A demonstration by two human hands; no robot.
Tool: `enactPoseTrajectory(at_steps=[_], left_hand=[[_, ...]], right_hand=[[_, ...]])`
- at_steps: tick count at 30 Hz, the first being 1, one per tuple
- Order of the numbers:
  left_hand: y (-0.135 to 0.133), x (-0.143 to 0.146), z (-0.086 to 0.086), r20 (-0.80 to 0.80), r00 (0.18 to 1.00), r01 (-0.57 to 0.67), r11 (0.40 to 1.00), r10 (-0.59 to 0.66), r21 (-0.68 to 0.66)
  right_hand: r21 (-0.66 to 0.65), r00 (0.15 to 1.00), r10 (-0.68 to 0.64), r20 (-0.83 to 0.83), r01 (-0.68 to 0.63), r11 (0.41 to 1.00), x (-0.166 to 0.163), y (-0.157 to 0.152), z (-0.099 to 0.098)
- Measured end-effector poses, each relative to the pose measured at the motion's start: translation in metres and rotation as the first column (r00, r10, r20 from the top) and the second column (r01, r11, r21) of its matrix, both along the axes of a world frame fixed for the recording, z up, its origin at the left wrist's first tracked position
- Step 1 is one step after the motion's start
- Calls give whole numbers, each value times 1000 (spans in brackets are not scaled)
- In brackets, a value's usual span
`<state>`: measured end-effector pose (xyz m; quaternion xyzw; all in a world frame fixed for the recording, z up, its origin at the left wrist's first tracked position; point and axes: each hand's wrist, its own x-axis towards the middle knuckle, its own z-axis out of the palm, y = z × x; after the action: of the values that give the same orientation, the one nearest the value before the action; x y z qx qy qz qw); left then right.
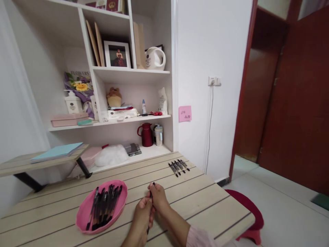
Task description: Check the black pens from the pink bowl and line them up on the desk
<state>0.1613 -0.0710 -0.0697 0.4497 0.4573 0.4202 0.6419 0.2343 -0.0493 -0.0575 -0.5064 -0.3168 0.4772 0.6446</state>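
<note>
Nearest to my camera, the forearms enter from the bottom edge, and a pink sleeve (199,237) is cut off there. To the right of the pink tray (82,213), which I take as my landmark, the two hands meet over the table (208,202). The left hand (142,210) has its fingers curled closed around the lower part of a black pen (150,195). The right hand (159,198) has its fingers closed on the upper part of the same pen. Only the two ends and a short piece of this pen I can see; the fingers hide the rest, so I cannot tell if its cap sits fully.

Inside the tray lies a pile of dark pens (104,207); they overlap, and I cannot count them surely. Farther back and to the right of the tray, a row of pens (179,167) lies side by side, slanted. To the far right of the tray, the table edge partly covers a red stool (248,209).

Behind the tray, a clear plastic bag (111,155) shows no readable content. Farther right, a dark red jug (147,134) stands on the shelf. The writing on the pink note (185,113), to the right and beyond the tray, is too small for me.
</note>
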Motion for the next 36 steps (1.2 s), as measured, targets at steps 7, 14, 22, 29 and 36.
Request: enactPoseTrajectory(at_steps=[7,14,22,29,36], left_hand=[[10,6,-21,-4,995,100,994,-100,-37],[13,2,-22,-11,986,163,986,-163,-41],[18,0,-19,88,994,70,997,-67,-25],[19,3,-21,43,998,-40,999,39,35],[14,3,-12,40,999,-13,999,11,34]], right_hand=[[-17,974,-100,-204,99,995,17,16,-18],[43,931,-146,-334,170,985,48,23,-11],[-7,976,70,-205,-73,997,45,11,-10],[30,999,27,21,-28,999,39,6,-3],[15,997,78,19,-78,997,42,6,-3]])
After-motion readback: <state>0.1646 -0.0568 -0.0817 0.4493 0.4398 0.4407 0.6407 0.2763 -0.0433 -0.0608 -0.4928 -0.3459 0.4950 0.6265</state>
